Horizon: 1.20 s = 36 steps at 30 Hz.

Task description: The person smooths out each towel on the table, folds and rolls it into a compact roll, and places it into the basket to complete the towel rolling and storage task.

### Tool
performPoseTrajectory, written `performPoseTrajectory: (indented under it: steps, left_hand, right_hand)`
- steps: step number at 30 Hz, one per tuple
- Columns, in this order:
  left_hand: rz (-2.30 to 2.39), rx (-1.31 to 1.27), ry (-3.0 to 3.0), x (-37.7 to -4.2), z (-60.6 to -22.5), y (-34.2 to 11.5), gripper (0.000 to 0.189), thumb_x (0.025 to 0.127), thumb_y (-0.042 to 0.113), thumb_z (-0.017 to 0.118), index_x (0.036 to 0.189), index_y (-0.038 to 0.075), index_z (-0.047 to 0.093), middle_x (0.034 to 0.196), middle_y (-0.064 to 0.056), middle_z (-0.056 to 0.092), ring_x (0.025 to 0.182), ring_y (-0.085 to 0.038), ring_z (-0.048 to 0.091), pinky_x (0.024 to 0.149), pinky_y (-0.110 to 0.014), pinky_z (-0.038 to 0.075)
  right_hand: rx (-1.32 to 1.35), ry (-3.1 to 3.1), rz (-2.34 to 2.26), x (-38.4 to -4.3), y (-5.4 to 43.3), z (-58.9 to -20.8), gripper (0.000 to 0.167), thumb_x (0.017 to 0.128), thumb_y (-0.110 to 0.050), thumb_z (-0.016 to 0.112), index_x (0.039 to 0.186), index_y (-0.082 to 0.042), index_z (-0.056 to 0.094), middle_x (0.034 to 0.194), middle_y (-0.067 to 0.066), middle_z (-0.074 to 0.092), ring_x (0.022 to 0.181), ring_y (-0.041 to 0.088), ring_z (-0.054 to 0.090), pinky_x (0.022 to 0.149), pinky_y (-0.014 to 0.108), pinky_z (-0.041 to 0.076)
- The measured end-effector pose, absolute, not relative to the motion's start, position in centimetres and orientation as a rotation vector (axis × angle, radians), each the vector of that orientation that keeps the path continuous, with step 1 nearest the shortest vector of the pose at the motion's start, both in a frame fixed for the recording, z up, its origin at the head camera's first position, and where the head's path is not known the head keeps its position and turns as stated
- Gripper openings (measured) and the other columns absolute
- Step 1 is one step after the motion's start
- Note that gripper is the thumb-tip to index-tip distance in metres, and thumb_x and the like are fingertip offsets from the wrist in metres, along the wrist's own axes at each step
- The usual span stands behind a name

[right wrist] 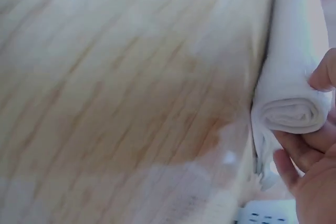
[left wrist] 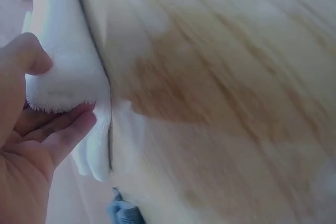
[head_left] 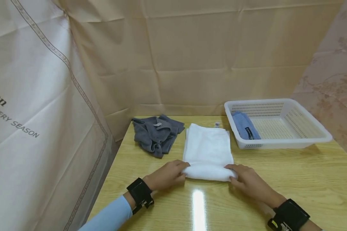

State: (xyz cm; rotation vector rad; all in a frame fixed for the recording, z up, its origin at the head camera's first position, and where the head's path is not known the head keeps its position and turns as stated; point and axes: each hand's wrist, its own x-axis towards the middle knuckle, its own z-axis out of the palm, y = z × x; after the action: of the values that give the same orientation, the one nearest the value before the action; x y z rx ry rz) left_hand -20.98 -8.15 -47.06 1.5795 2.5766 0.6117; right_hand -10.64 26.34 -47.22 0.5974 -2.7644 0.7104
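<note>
A white towel [head_left: 209,144] lies on the table, its near edge rolled into a thick cylinder and the rest flat behind. My left hand [head_left: 168,175] grips the left end of the roll, thumb on top and fingers at its end. At the opposite end my right hand [head_left: 250,181] holds the roll the same way. In the right wrist view the towel's roll [right wrist: 294,116] shows a spiral of layers at its end, with the right thumb [right wrist: 323,72] on its side. The left wrist view shows the left thumb [left wrist: 37,56] pressing the roll's fuzzy end.
A crumpled dark grey cloth [head_left: 157,133] lies left of the towel. To the right stands a white plastic basket [head_left: 280,142] holding a rolled blue cloth [head_left: 245,125] at its left side. Hanging cloth sheets [head_left: 191,57] border the wooden table [head_left: 295,173] behind and at the sides.
</note>
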Motion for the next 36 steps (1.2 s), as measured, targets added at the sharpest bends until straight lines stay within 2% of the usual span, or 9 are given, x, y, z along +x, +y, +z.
performPoseTrajectory:
  steps: [5,8,12,17,20,22,27,33,36]
  left_hand:
    - [0.848,1.380,2.469,-21.8,-47.3,-7.9,0.024,0.106,0.021,0.056,0.128,0.014,0.065,0.094,0.008,0.063,0.080,-0.001,0.056,0.072,-0.019,0.049]
    - [0.985,1.292,2.401,-22.0,-47.6,-8.0,0.019,0.107,0.021,0.057,0.126,0.018,0.061,0.084,0.011,0.061,0.069,-0.002,0.054,0.063,-0.020,0.047]
    - [1.085,1.248,2.368,-22.2,-47.8,-7.9,0.026,0.107,0.023,0.058,0.132,0.026,0.052,0.078,0.010,0.059,0.063,-0.004,0.052,0.060,-0.022,0.046]
    - [1.099,1.202,2.407,-22.3,-47.5,-7.4,0.026,0.109,0.023,0.052,0.134,0.028,0.056,0.072,0.006,0.057,0.059,-0.004,0.048,0.058,-0.022,0.041]
    - [1.091,1.133,2.423,-22.3,-47.2,-7.1,0.025,0.109,0.022,0.051,0.132,0.027,0.059,0.074,0.003,0.061,0.060,-0.005,0.048,0.058,-0.023,0.040]
    - [1.092,1.107,2.434,-22.4,-47.0,-6.8,0.023,0.108,0.020,0.051,0.128,0.024,0.063,0.087,0.004,0.069,0.065,-0.005,0.053,0.062,-0.023,0.045]
    - [1.019,1.248,2.585,-22.4,-46.6,-6.3,0.011,0.104,0.014,0.060,0.108,0.017,0.070,0.117,0.003,0.067,0.098,-0.012,0.059,0.085,-0.029,0.050]
    - [0.889,1.485,2.745,-22.4,-46.8,-6.2,0.007,0.099,0.009,0.069,0.100,0.015,0.072,0.106,0.003,0.067,0.100,-0.014,0.059,0.088,-0.027,0.051]
    - [0.817,1.585,2.763,-22.2,-46.7,-6.2,0.008,0.101,0.009,0.066,0.098,0.014,0.072,0.102,0.003,0.067,0.096,-0.014,0.057,0.085,-0.025,0.049]
  right_hand:
    - [0.441,-2.814,1.099,-11.1,27.2,-47.3,0.035,0.100,-0.013,0.068,0.132,-0.016,0.055,0.115,0.011,0.071,0.091,0.014,0.066,0.073,0.031,0.053]
    - [0.379,-2.803,1.251,-11.2,27.4,-47.2,0.038,0.102,-0.016,0.068,0.133,-0.017,0.048,0.118,0.014,0.067,0.098,0.023,0.069,0.073,0.032,0.056]
    - [0.358,-2.768,1.257,-11.4,27.5,-47.0,0.027,0.101,-0.017,0.070,0.124,-0.016,0.056,0.115,0.007,0.063,0.099,0.024,0.067,0.078,0.034,0.058]
    - [0.325,-2.718,1.152,-11.7,27.1,-46.9,0.011,0.097,-0.013,0.074,0.106,-0.018,0.068,0.112,0.002,0.067,0.093,0.017,0.065,0.076,0.031,0.056]
    - [0.312,-2.688,1.060,-11.7,26.7,-47.0,0.012,0.094,-0.007,0.076,0.103,-0.014,0.073,0.107,0.004,0.062,0.085,0.016,0.059,0.070,0.028,0.053]
    - [0.318,-2.665,0.993,-11.6,26.5,-47.1,0.016,0.091,-0.004,0.078,0.105,-0.012,0.074,0.104,0.005,0.056,0.084,0.016,0.056,0.070,0.029,0.052]
    - [0.381,-2.611,0.832,-11.6,26.1,-46.9,0.027,0.085,0.002,0.081,0.103,-0.016,0.073,0.106,0.002,0.056,0.099,0.021,0.055,0.079,0.038,0.050]
    - [0.599,-2.509,0.621,-11.9,26.4,-47.3,0.020,0.082,0.001,0.083,0.102,-0.002,0.081,0.109,0.008,0.061,0.102,0.025,0.056,0.081,0.039,0.050]
    - [0.695,-2.485,0.552,-11.7,26.4,-47.6,0.033,0.080,-0.009,0.087,0.108,0.006,0.078,0.115,0.016,0.059,0.105,0.029,0.057,0.085,0.043,0.049]
